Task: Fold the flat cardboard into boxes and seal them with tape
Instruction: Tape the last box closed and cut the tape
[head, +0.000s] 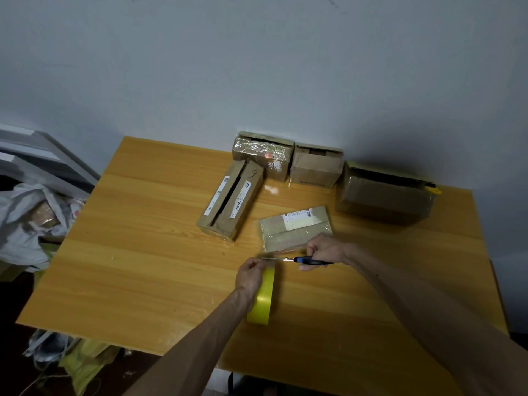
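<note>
**Dim, soft light and a wide-angle bend**

You are working in low, even light with no hard beam. Shadows fall toward the wall (257, 67) and to the right, darkest behind the large box (383, 195), so the light reaches you from the near left. The table (143, 252) shows pale sheen, and the plastic-wrapped box (263, 151) glares. A small glint sits on the scissors (297, 260) in your right hand (325, 250). The tape roll (264, 298) under your left hand (251, 277) is the brightest colour. The centre is fairly sharp. The table edges bow and your forearms stretch toward the bottom corners, and the bags (25, 224) at the left look soft and murky.
</note>
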